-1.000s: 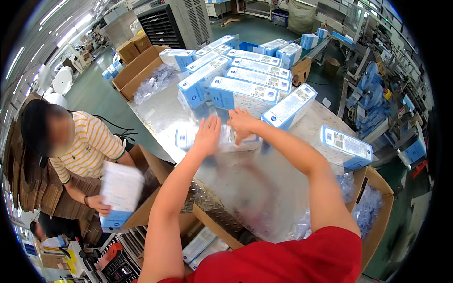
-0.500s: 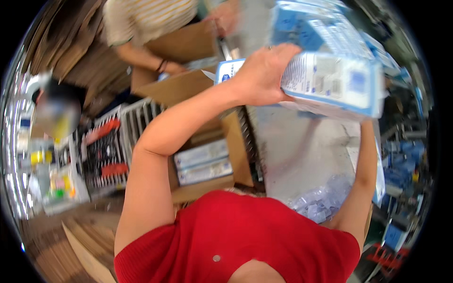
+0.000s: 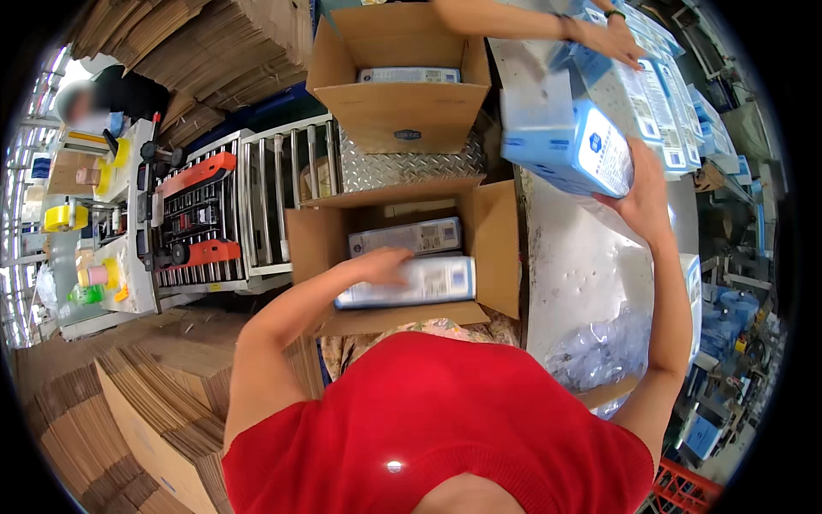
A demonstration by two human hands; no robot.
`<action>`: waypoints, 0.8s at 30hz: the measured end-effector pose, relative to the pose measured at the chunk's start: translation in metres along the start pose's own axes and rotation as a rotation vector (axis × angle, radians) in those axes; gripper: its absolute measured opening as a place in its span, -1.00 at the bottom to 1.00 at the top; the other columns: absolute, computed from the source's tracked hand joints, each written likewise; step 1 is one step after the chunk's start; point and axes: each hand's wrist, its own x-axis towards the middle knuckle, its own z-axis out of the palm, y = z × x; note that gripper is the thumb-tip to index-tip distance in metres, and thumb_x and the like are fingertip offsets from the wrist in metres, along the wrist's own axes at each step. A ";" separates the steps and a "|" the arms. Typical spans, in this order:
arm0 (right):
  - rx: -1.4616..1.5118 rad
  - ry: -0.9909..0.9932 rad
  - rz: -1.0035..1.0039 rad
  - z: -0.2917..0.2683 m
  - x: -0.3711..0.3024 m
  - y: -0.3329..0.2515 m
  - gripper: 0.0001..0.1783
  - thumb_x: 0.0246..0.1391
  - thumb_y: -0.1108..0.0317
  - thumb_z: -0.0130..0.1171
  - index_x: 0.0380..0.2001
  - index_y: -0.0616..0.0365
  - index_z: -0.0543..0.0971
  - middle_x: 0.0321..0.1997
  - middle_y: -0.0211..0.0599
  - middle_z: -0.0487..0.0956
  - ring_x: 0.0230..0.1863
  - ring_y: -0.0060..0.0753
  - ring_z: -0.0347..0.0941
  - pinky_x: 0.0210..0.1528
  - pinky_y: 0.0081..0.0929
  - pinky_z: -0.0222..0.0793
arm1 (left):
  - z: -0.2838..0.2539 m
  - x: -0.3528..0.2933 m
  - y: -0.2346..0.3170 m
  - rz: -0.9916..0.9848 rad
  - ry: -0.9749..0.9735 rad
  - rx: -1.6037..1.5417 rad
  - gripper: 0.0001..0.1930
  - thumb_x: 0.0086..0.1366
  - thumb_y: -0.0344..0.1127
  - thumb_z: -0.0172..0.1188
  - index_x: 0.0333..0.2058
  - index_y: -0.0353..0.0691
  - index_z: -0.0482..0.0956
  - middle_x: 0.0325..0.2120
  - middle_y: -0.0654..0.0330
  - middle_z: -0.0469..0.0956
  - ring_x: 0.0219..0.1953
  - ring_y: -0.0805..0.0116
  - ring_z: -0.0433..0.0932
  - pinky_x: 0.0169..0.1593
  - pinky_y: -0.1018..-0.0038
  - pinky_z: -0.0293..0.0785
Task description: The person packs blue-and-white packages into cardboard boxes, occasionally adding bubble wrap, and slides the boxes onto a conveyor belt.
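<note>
In the open carton [image 3: 368, 321] in front of me lies a white-and-blue box [image 3: 428, 287], with another box [image 3: 407, 237] behind it. My left hand [image 3: 385, 267] is over the nearer box and overlaps its upper side; motion smears the fingers, so its grip is unclear. My right hand [image 3: 640, 193] holds the right end of a blue-and-white box [image 3: 604, 150] above the table, thumb at its lower edge. That box is tilted, and a clear plastic sheet or bag seems to stand behind its left part.
A co-worker's hands [image 3: 610, 38] touch stacked blue-and-white boxes [image 3: 655, 98] at the far right. Another open carton [image 3: 398, 116] stands beyond mine. Crumpled clear plastic [image 3: 599, 351] lies on the table [image 3: 556, 248]. Left are a roller conveyor [image 3: 274, 193], a red-and-black machine [image 3: 201, 214] and flat cardboard stacks [image 3: 145, 411].
My left hand has moved from the box over the table down into the near carton. My right hand has turned and now grips a box's right end. The view has swung left.
</note>
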 end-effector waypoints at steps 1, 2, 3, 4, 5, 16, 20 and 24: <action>0.039 0.007 -0.039 -0.012 0.008 -0.036 -0.08 -0.56 0.35 0.52 0.03 0.19 0.34 -0.06 -0.05 0.46 0.00 0.06 0.36 0.06 -0.23 0.23 | 0.001 0.016 -0.003 -0.066 -0.127 -0.110 -0.29 0.10 -0.08 0.29 0.14 -0.35 0.28 0.10 -0.13 0.34 0.15 -0.05 0.32 0.20 0.24 0.24; 0.070 0.014 -0.064 -0.023 0.010 -0.071 -0.08 -0.55 0.33 0.53 0.02 0.20 0.35 -0.06 -0.05 0.46 0.00 0.03 0.38 0.06 -0.26 0.25 | 0.001 0.033 -0.006 -0.119 -0.027 -0.095 -0.30 0.11 -0.04 0.27 0.14 -0.35 0.29 0.12 -0.13 0.32 0.17 -0.04 0.29 0.22 0.24 0.21; 0.135 -0.010 -0.129 -0.027 0.013 -0.101 -0.09 -0.56 0.28 0.55 0.01 0.20 0.37 -0.05 -0.06 0.47 0.00 -0.02 0.41 0.05 -0.28 0.29 | 0.003 0.048 -0.011 -0.179 0.077 -0.085 -0.30 0.13 -0.01 0.25 0.14 -0.34 0.30 0.14 -0.13 0.30 0.19 -0.03 0.27 0.24 0.24 0.18; 0.264 -0.068 -0.170 -0.021 0.015 -0.131 -0.09 -0.54 0.24 0.55 0.00 0.21 0.37 -0.05 -0.05 0.47 -0.01 -0.03 0.41 0.04 -0.28 0.29 | 0.008 0.057 -0.025 -0.247 0.187 -0.079 -0.30 0.15 0.02 0.23 0.14 -0.34 0.31 0.15 -0.14 0.29 0.21 -0.02 0.24 0.25 0.23 0.15; 0.299 -0.073 -0.287 -0.010 0.017 -0.159 -0.13 -0.50 0.25 0.52 0.00 0.22 0.37 -0.08 -0.04 0.46 -0.05 -0.01 0.41 0.00 -0.26 0.30 | 0.013 0.062 -0.035 -0.300 0.240 -0.031 -0.31 0.16 0.03 0.20 0.13 -0.34 0.31 0.15 -0.13 0.29 0.21 -0.02 0.25 0.25 0.23 0.16; -0.188 -0.155 -0.303 0.350 -0.048 -0.153 -0.28 -0.27 0.36 0.25 0.08 0.22 0.34 -0.03 -0.14 0.40 0.01 -0.09 0.32 0.01 -0.17 0.26 | 0.024 0.033 -0.007 -0.324 -0.193 0.074 -0.43 0.24 0.04 0.06 0.01 -0.35 0.46 0.10 -0.09 0.39 0.15 0.03 0.37 0.17 0.23 0.30; -0.141 -0.483 -0.185 0.281 -0.055 -0.154 -0.30 -0.06 0.27 0.14 0.22 -0.02 0.27 0.03 -0.09 0.39 0.02 -0.07 0.35 -0.02 -0.17 0.29 | -0.046 -0.022 0.048 -0.093 0.149 0.348 -0.67 0.22 -0.11 0.10 -0.31 -0.31 0.55 -0.23 -0.03 0.53 -0.13 -0.03 0.50 -0.04 0.20 0.41; -0.090 -0.673 0.003 0.287 -0.038 -0.156 -0.48 -0.12 0.31 0.12 0.03 -0.03 0.43 -0.06 -0.02 0.50 0.00 -0.02 0.44 0.03 -0.16 0.35 | -0.045 -0.003 0.052 0.196 0.477 0.762 -0.82 0.12 -0.32 0.06 -0.32 -0.26 0.51 -0.23 0.05 0.45 -0.09 0.13 0.41 -0.02 0.34 0.35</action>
